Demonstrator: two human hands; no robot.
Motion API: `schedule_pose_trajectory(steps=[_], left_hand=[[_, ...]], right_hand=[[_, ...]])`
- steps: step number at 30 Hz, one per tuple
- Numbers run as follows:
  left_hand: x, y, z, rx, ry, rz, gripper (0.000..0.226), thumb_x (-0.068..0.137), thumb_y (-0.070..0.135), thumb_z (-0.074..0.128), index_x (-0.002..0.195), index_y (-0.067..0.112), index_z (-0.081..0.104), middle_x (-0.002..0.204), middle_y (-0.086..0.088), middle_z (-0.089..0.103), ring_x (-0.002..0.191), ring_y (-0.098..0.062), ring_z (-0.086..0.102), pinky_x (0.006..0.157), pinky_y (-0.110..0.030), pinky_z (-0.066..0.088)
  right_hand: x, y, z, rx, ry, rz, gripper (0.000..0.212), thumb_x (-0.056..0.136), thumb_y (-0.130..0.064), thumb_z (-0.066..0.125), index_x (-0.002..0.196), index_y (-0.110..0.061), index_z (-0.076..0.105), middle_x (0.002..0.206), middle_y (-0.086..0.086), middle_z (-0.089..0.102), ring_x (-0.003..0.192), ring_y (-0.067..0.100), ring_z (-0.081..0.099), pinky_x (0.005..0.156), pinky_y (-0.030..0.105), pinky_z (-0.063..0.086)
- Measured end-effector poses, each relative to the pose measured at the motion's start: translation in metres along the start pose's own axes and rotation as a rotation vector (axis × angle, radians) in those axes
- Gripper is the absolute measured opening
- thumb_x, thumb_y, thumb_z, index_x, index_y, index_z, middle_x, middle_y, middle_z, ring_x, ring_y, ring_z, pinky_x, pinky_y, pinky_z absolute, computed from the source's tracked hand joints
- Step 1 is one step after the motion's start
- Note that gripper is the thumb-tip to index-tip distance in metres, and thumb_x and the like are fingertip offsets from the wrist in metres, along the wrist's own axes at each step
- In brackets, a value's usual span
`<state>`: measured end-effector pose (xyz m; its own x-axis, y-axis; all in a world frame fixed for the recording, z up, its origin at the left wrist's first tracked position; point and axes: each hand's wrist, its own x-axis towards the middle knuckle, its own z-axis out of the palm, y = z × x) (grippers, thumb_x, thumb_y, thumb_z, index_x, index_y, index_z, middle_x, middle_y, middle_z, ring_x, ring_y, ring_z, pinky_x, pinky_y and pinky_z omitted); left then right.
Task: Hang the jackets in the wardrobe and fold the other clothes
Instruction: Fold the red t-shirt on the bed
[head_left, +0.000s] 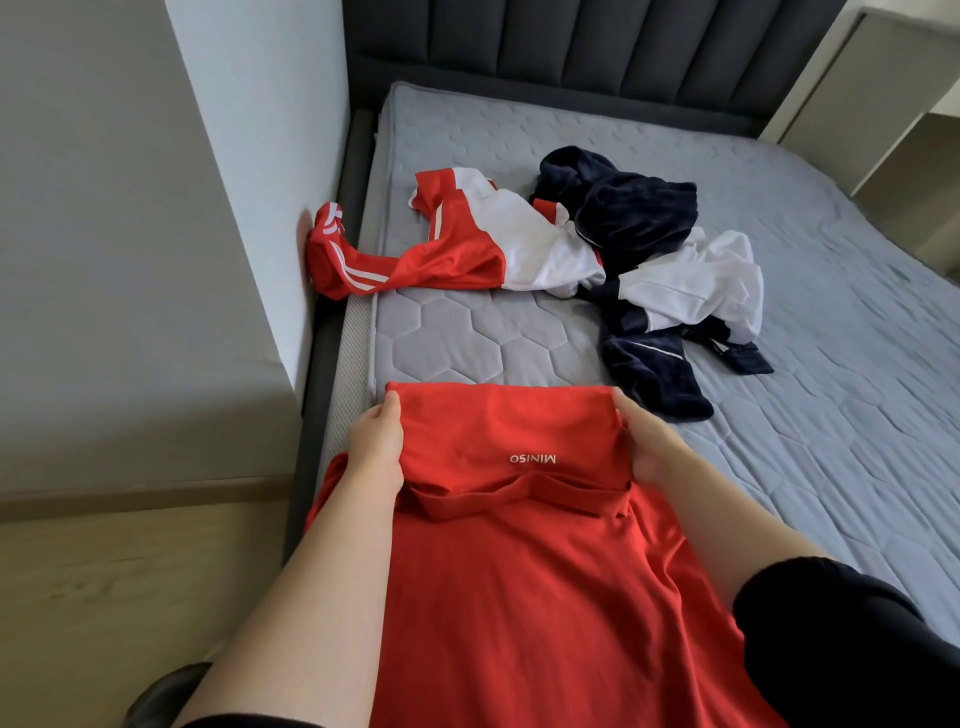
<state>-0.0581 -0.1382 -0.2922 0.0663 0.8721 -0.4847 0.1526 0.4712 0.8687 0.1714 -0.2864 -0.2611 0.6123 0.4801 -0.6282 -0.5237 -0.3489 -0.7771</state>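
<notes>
The red shirt (519, 582) is plain, of smooth cloth, with small white lettering (532, 459) that reads MINISO and appears upside down from the head view. Its far part is turned back over the rest, so that a straight fold makes the far edge, and the collar (514, 500) lies just below this turned flap. The shirt lies on the near left corner of the grey quilted mattress (467, 332) and runs toward the person; its near end goes out of the picture.

The left edge of the mattress runs just beside the shirt, with the dark bed frame (322, 364) next to it and the wall (249, 208) close behind that, so there is little room on that side. A strip of bare mattress lies between the fold and the red and white jacket (467, 244), which is crumpled farther up; one red sleeve of it hangs over the mattress edge and touches the wall. The navy and white jacket (649, 249) lies in a heap to the right of it, touching it, and one navy end reaches near the right corner of the fold but stays apart from it. To the right the mattress is wide and bare. The dark headboard (571, 47) closes the far end.

The left hand (375, 441) grips the left side of the turned flap and the right hand (647, 441) grips the right side, the fingers of both curled round the cloth. The flap is stretched between the two hands.
</notes>
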Motion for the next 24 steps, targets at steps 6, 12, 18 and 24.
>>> schedule_pose_trajectory(steps=[6, 12, 18, 24], left_hand=[[-0.006, -0.006, 0.003, 0.213, -0.004, 0.159, 0.044, 0.097, 0.033, 0.045, 0.114, -0.003, 0.063, 0.104, -0.019, 0.062, 0.092, -0.03, 0.056, 0.077, -0.031, 0.041], [-0.015, -0.008, -0.006, 0.093, -0.016, 0.117, 0.034, 0.093, 0.049, 0.048, 0.084, 0.017, 0.058, 0.072, 0.002, 0.056, 0.068, -0.015, 0.051, 0.061, -0.027, 0.041], [-0.027, -0.017, -0.02, 0.026, -0.266, -0.042, 0.03, 0.082, 0.047, 0.066, 0.083, 0.017, 0.064, 0.089, -0.005, 0.066, 0.08, -0.023, 0.062, 0.072, -0.037, 0.052], [-0.049, -0.025, -0.017, 0.296, -0.138, 0.18, 0.026, 0.091, 0.031, 0.057, 0.084, 0.008, 0.064, 0.088, -0.013, 0.065, 0.091, -0.034, 0.062, 0.079, -0.039, 0.051]], right_hand=[[0.004, -0.002, 0.003, -0.117, 0.114, -0.104, 0.026, 0.092, -0.026, 0.06, 0.109, -0.007, 0.065, 0.087, 0.01, 0.071, 0.073, 0.019, 0.065, 0.086, 0.042, 0.051], [-0.006, 0.003, 0.0, -0.139, 0.123, -0.154, 0.033, 0.088, -0.04, 0.062, 0.101, -0.009, 0.064, 0.091, 0.003, 0.067, 0.086, 0.019, 0.064, 0.076, 0.031, 0.051], [-0.026, 0.021, -0.02, -0.09, 0.012, -0.111, 0.034, 0.09, -0.041, 0.056, 0.065, -0.019, 0.052, 0.042, -0.006, 0.042, 0.038, 0.009, 0.037, 0.039, 0.02, 0.03], [-0.045, 0.042, -0.017, -0.573, 0.135, -0.533, 0.01, 0.09, -0.008, 0.055, 0.083, -0.009, 0.062, 0.067, 0.0, 0.058, 0.06, 0.013, 0.051, 0.044, 0.008, 0.036]])
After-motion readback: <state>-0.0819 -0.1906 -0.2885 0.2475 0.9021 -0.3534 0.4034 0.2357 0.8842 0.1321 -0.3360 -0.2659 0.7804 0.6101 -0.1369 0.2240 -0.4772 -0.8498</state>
